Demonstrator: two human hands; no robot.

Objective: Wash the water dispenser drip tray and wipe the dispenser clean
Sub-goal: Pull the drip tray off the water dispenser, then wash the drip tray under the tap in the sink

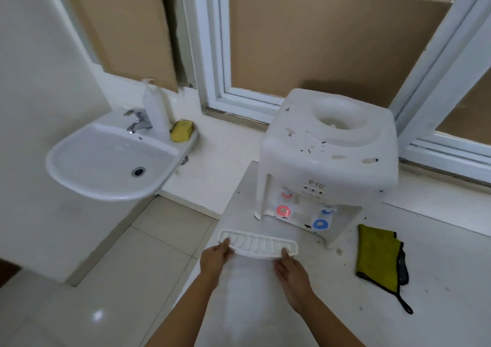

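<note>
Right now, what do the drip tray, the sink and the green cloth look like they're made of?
Drip tray: likely matte white molded plastic, with thin ribbed slots.
Sink: probably glazed ceramic, glossy with soft reflections.
Green cloth: seemingly microfiber, fuzzy and limp, dark stitched edging.

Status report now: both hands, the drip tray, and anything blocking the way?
Left hand and right hand both grip drip tray, one per end. Tray out of dispenser, held level. Nothing blocking toward sink.

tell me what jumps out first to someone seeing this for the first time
Two hands, left hand and right hand, hold a white drip tray at centre bottom. Right behind it stands the speckled, dirty water dispenser. A white sink sits far left, and a yellow-green cloth lies to the right.
</note>
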